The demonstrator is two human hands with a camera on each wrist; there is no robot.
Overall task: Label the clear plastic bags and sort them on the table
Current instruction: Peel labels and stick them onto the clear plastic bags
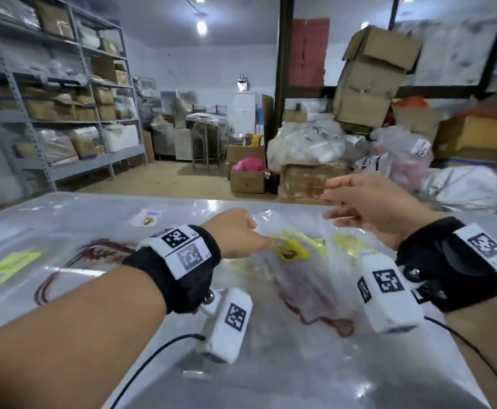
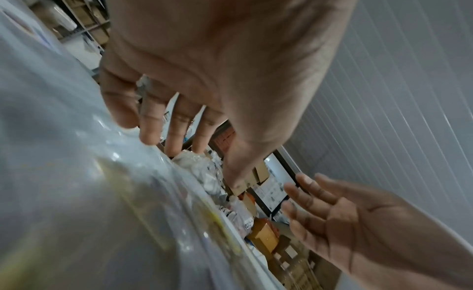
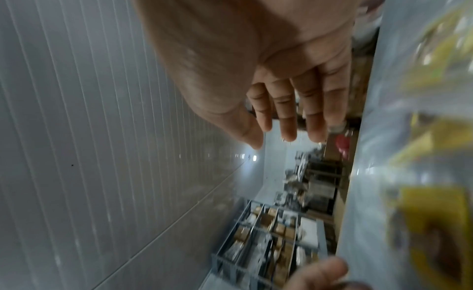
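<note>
Clear plastic bags (image 1: 288, 261) with yellow cards lie on the shiny table (image 1: 94, 225); left hand (image 1: 235, 234) rests fingertips on one, right hand (image 1: 371, 208) hovers spread.

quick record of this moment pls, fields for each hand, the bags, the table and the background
left hand: low over the table, fingertips on a clear bag
right hand: raised above the bags, fingers straight, holds nothing
clear plastic bags: overlapping, with yellow cards and dark red cords inside
yellow card: just off the left fingertips
table: shiny grey top
background: metal shelves, cardboard boxes
</note>
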